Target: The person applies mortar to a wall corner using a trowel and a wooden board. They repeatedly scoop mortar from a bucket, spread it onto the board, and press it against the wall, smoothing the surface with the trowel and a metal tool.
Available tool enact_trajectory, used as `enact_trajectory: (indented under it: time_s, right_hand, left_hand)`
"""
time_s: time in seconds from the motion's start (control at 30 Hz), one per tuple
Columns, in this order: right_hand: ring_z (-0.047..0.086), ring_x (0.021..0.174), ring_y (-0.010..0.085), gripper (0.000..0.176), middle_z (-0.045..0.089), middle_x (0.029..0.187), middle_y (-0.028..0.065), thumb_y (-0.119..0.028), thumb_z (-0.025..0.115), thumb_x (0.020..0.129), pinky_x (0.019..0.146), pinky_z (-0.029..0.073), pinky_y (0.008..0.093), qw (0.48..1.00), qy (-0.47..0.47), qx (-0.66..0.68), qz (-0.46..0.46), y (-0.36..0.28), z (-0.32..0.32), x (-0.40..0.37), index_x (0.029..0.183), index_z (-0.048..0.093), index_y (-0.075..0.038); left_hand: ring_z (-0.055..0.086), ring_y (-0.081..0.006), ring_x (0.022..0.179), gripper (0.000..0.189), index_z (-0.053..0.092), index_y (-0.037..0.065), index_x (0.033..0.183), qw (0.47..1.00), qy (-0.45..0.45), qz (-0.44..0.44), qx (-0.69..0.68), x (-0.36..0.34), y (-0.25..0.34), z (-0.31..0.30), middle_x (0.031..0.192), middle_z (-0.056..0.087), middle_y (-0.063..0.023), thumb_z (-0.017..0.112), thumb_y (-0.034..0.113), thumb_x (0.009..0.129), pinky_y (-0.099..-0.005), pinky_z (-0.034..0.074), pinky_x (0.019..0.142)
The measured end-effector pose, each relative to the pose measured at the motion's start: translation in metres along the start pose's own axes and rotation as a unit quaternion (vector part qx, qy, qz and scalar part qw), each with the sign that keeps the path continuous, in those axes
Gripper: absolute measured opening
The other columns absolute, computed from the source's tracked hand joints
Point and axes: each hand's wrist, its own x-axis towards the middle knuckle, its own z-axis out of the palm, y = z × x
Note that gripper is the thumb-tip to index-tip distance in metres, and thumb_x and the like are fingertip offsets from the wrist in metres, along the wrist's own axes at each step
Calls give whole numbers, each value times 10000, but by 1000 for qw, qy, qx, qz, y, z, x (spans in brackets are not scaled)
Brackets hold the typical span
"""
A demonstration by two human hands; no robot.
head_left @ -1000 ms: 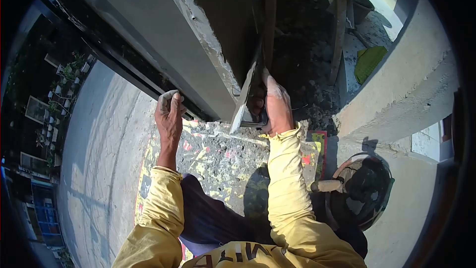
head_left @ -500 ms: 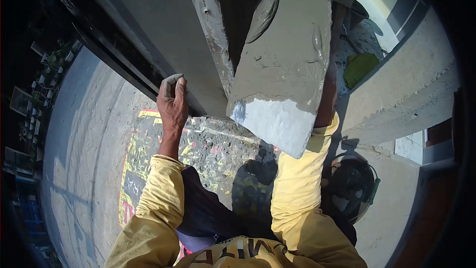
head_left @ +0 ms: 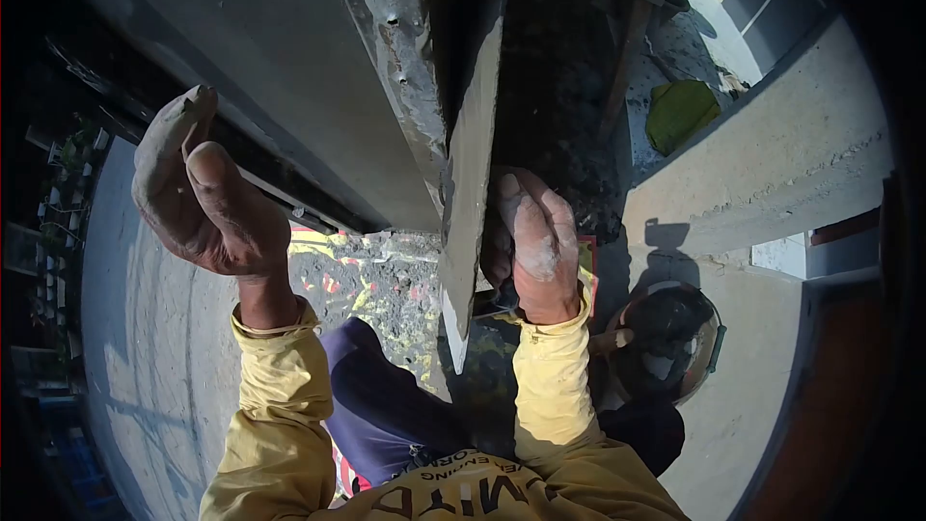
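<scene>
My right hand (head_left: 542, 241) grips the back side of a mortar board (head_left: 470, 174). The board stands almost edge-on to me, its long edge close along the rough grey edge of a column (head_left: 394, 48). Grey mortar coats most of its face, and a pale bare corner points down towards my knees. Whatever handle my right fingers are wrapped round is hidden behind the board. Out to the left, my left hand (head_left: 212, 193) is raised with curved fingers and the thumb apart from them, holding nothing. Dried grey mortar covers its fingers.
A round bucket (head_left: 666, 342) with dark contents stands on the ground at my right. Beyond it runs a low grey wall (head_left: 772, 145), with a green sack (head_left: 681, 116) behind. A paint-spattered sheet (head_left: 371, 294) lies below me. Dark wooden bracing (head_left: 627, 68) rises beyond the board.
The board has turned from face-up to nearly edge-on and moved left against the column edge, bringing my right hand into view. My left hand has moved left and its fingers have spread from the thumb.
</scene>
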Motion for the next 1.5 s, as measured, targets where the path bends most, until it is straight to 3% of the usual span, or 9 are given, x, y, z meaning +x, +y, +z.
enact_trajectory:
  time_s: [0.07, 0.27, 0.37, 0.5, 0.67, 0.83, 1.03, 1.17, 1.5]
  right_hand:
    - [518, 653, 39, 195, 617, 736, 2, -174, 593, 935, 591, 390, 192, 989, 31, -81, -121, -4, -5, -11, 1016, 654, -8]
    - [646, 802, 178, 383, 671, 970, 77, -406, 526, 948, 602, 514, 308, 976, 150, 121, 106, 21, -51, 19, 1160, 622, -101]
    - [456, 1249, 317, 606, 492, 1372, 83, -533, 535, 895, 858, 458, 540, 962, 148, -145, 180, 25, -55, 23, 1357, 511, -142]
    - [321, 1343, 452, 766, 342, 1502, 137, -627, 546, 833, 946, 329, 680, 955, 71, -186, 222, 48, -60, 42, 1424, 440, -151]
    - [609, 750, 241, 525, 650, 841, 102, -525, 551, 885, 641, 461, 395, 935, 93, -125, 319, 38, -32, 71, 1063, 687, -50]
    - [440, 447, 102, 389, 547, 580, -10, -440, 581, 899, 439, 323, 258, 965, 95, -43, 242, 17, -21, 88, 802, 686, -79]
    - [398, 416, 57, 335, 511, 581, -41, -369, 563, 920, 395, 290, 216, 990, 37, -52, 130, -25, 0, 68, 966, 660, -51]
    - [579, 646, 161, 252, 637, 719, 90, -220, 596, 906, 628, 462, 298, 988, -42, -106, -104, -46, 13, 20, 971, 669, 13]
    - [553, 523, 224, 394, 608, 634, 118, -361, 596, 895, 535, 449, 348, 982, 74, -128, 114, 32, -45, 100, 947, 661, 24]
  left_hand:
    - [641, -251, 965, 226, 549, 6, 1114, 991, 40, 107, -68, 73, -9, 14, 1058, 614, -155, 471, 182, 996, -366, 559, 832]
    - [635, -212, 782, 136, 610, 52, 1024, 934, 19, 326, 145, 199, -74, 13, 917, 640, -89, 524, 133, 957, -327, 527, 685]
    - [632, -192, 691, 104, 641, 74, 978, 841, 9, 455, 294, 220, -113, 14, 847, 653, -55, 551, 109, 937, -308, 511, 612]
    - [629, -166, 569, 100, 682, 105, 918, 724, 60, 563, 394, 233, -138, 11, 752, 671, -11, 587, 76, 911, -282, 489, 514]
    - [662, -150, 595, 118, 694, 104, 899, 664, 51, 647, 372, 247, -145, 3, 809, 704, 24, 581, 81, 921, -256, 507, 526]
    - [669, -172, 659, 134, 654, 84, 972, 558, 107, 574, 589, 201, -149, 7, 920, 697, -18, 524, 110, 952, -263, 499, 509]
    - [630, -233, 690, 125, 612, 37, 996, 678, -15, 648, 347, 247, -108, 21, 883, 646, -99, 529, 123, 959, -324, 492, 574]
    - [628, -219, 679, 277, 622, -33, 947, 868, -60, 345, 354, 209, -59, 43, 838, 660, -118, 496, 213, 955, -325, 501, 601]
    - [457, -252, 1038, 476, 477, -84, 1167, 906, -60, 286, 305, 201, -55, 57, 1106, 434, -165, 453, 351, 974, -407, 387, 917]
